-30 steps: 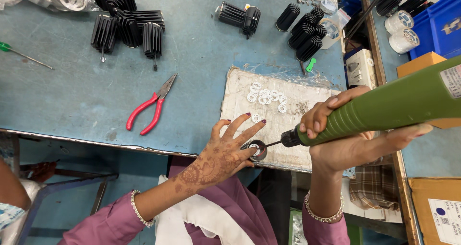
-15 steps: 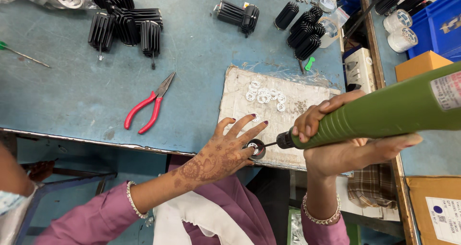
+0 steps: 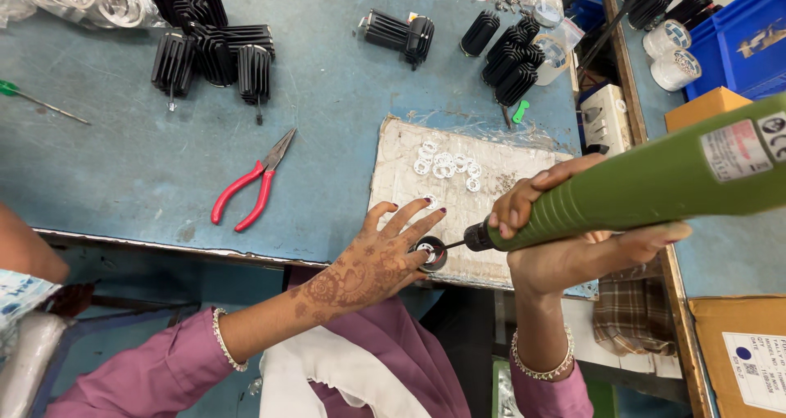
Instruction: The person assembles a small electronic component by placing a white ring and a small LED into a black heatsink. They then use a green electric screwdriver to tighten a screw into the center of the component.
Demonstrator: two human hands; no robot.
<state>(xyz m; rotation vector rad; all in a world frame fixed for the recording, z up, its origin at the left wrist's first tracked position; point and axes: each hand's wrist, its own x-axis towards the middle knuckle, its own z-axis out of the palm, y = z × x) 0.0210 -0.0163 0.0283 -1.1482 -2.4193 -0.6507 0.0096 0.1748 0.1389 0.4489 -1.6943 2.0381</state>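
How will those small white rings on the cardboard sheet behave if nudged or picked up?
The white rings look thin and flat, so probably very light and apt to scatter at a nudge. Lying flush on the cardboard sheet, they may be fiddly to pinch. Being round, one set on edge could roll.

Blue counter (image 3: 123, 172), surface scuffed. On it: red-handled pliers (image 3: 250, 185), black finned heat sinks (image 3: 209, 49) in clusters, green-handled screwdriver (image 3: 37, 99) at left edge, white worn board (image 3: 409, 172) near front edge carrying small white rings (image 3: 442, 164).
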